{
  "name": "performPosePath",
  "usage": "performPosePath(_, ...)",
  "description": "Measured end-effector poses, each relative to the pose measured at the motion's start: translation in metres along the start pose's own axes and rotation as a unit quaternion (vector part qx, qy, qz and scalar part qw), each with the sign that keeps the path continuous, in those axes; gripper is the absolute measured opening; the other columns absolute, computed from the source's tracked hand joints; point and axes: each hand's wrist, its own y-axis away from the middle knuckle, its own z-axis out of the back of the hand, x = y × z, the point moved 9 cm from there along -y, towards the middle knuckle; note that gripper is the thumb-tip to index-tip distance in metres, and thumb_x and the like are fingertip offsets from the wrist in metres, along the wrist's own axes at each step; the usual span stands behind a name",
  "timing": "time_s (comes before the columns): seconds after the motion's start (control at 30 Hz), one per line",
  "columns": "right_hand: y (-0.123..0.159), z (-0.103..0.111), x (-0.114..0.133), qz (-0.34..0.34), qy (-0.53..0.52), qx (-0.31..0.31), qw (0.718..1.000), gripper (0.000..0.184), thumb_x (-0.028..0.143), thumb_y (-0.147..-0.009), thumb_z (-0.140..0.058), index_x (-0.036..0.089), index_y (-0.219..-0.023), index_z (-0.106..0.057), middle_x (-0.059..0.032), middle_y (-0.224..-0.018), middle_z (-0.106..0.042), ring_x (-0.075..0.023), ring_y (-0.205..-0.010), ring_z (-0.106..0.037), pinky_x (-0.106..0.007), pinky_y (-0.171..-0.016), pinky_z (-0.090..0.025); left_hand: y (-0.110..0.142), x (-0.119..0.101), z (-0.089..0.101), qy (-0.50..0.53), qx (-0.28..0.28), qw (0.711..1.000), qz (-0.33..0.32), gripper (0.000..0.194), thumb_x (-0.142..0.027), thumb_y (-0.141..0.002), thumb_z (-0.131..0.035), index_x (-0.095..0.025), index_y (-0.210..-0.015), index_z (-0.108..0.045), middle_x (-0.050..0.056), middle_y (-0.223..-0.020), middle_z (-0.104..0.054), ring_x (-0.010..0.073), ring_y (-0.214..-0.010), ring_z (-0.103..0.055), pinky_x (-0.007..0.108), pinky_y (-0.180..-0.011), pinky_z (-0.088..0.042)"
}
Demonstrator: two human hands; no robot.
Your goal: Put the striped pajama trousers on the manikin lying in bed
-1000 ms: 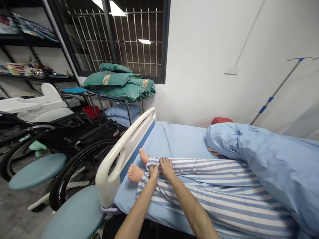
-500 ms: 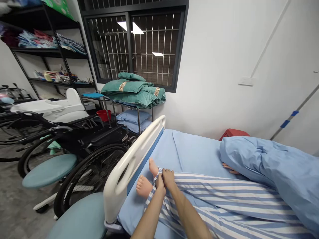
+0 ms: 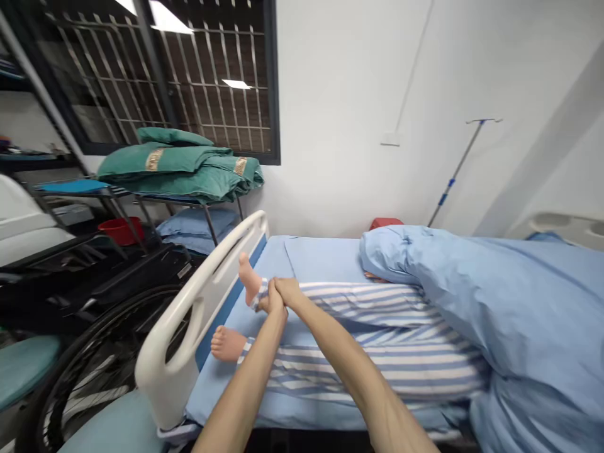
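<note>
A manikin in blue-and-white striped trousers lies on a hospital bed. Its two bare feet point at the footboard: the far foot is raised, the near foot lies flat. My left hand and my right hand are both closed on the cuff of the far trouser leg at the ankle, side by side. A light blue quilt covers the manikin's upper body to the right.
The white footboard stands at the bed's left end. A wheelchair and a teal stool are beyond it. Folded green blankets lie on a metal rack under the barred window. A drip pole leans by the wall.
The far leg has been lifted by its cuff, so the two feet are now apart. The view has swung to the right, showing more of the quilt.
</note>
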Motion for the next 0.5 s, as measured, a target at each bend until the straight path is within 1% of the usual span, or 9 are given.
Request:
performPosePath(0.03,-0.002,0.024,-0.010,-0.006,-0.004,-0.014,1.000,0.019,0.011,-0.097,-0.047,0.013,-0.106,-0.063,-0.0082,-0.096,-0.075,-0.0188,-0.080,-0.070,-0.026,-0.069,-0.046,0.002,-0.009,-0.010,0.002,-0.018,1.000,0.013,0.037,-0.038,-0.097,-0.053,-0.005,-0.114,-0.055,0.016,-0.117,-0.064,0.0249,-0.104,-0.063,0.042,-0.083,-0.058)
performPosePath(0.1,-0.003,0.080,-0.033,-0.015,-0.010,-0.049,0.999,0.020,0.020,-0.103,-0.043,0.015,-0.113,-0.059,-0.0061,-0.102,-0.075,-0.0157,-0.082,-0.068,-0.023,-0.070,-0.045,0.009,-0.039,-0.037,0.023,-0.041,0.999,0.012,0.035,-0.039,-0.095,-0.056,-0.006,-0.106,-0.052,0.017,-0.110,-0.065,0.0230,-0.103,-0.065,0.037,-0.084,-0.058)
performPosePath(0.2,0.014,0.179,-0.076,-0.039,-0.023,-0.151,0.988,0.021,0.029,-0.104,-0.044,0.011,-0.104,-0.056,-0.0033,-0.093,-0.073,-0.0114,-0.076,-0.065,-0.021,-0.068,-0.043,0.035,-0.120,-0.087,0.111,-0.035,0.989,-0.089,0.041,-0.045,-0.085,-0.068,-0.009,-0.099,-0.051,0.016,-0.106,-0.067,0.0246,-0.104,-0.067,0.039,-0.090,-0.057)
performPosePath(0.27,0.034,0.239,-0.109,-0.066,-0.017,-0.210,0.975,0.025,0.033,-0.103,-0.046,0.009,-0.106,-0.052,-0.0006,-0.085,-0.071,-0.0107,-0.074,-0.065,-0.021,-0.066,-0.042,0.066,-0.178,-0.122,0.125,-0.016,0.979,-0.162,0.050,-0.047,-0.080,-0.073,-0.010,-0.104,-0.050,0.017,-0.115,-0.065,0.0279,-0.114,-0.065,0.043,-0.098,-0.054)
performPosePath(0.3,0.045,0.265,-0.126,-0.083,-0.013,-0.233,0.969,0.028,0.035,-0.102,-0.046,0.008,-0.109,-0.051,0.0009,-0.083,-0.069,-0.0106,-0.074,-0.066,-0.021,-0.065,-0.042,0.083,-0.202,-0.136,0.119,-0.014,0.976,-0.181,0.057,-0.049,-0.076,-0.075,-0.010,-0.108,-0.049,0.017,-0.119,-0.063,0.0300,-0.119,-0.062,0.046,-0.102,-0.051)
performPosePath(0.37,0.064,0.306,-0.156,-0.114,-0.002,-0.259,0.959,0.034,0.037,-0.103,-0.038,0.006,-0.112,-0.049,0.0030,-0.081,-0.066,-0.0089,-0.076,-0.068,-0.020,-0.066,-0.043,0.114,-0.236,-0.161,0.099,-0.005,0.979,-0.179,0.072,-0.052,-0.069,-0.080,-0.007,-0.114,-0.045,0.019,-0.124,-0.060,0.0354,-0.126,-0.058,0.052,-0.105,-0.046)
performPosePath(0.4,0.072,0.321,-0.167,-0.125,0.003,-0.266,0.956,0.039,0.037,-0.104,-0.030,0.004,-0.112,-0.049,0.0037,-0.080,-0.065,-0.0073,-0.078,-0.068,-0.019,-0.068,-0.043,0.126,-0.249,-0.170,0.091,0.001,0.980,-0.179,0.080,-0.054,-0.066,-0.081,-0.005,-0.115,-0.043,0.020,-0.123,-0.059,0.0379,-0.127,-0.056,0.054,-0.106,-0.043)
performPosePath(0.47,0.081,0.338,-0.180,-0.135,0.010,-0.268,0.954,0.051,0.036,-0.103,-0.015,0.000,-0.110,-0.050,0.0045,-0.078,-0.062,-0.0043,-0.079,-0.068,-0.017,-0.070,-0.043,0.141,-0.266,-0.180,0.088,0.017,0.976,-0.200,0.091,-0.058,-0.061,-0.083,-0.002,-0.118,-0.039,0.020,-0.124,-0.058,0.0391,-0.126,-0.056,0.058,-0.106,-0.040)
performPosePath(0.5,0.082,0.340,-0.183,-0.137,0.010,-0.264,0.955,0.053,0.036,-0.103,-0.012,-0.001,-0.112,-0.050,0.0047,-0.078,-0.062,-0.0042,-0.079,-0.068,-0.016,-0.070,-0.043,0.143,-0.269,-0.182,0.089,0.022,0.973,-0.212,0.096,-0.059,-0.060,-0.083,-0.002,-0.121,-0.036,0.019,-0.126,-0.057,0.0383,-0.126,-0.056,0.059,-0.106,-0.039)
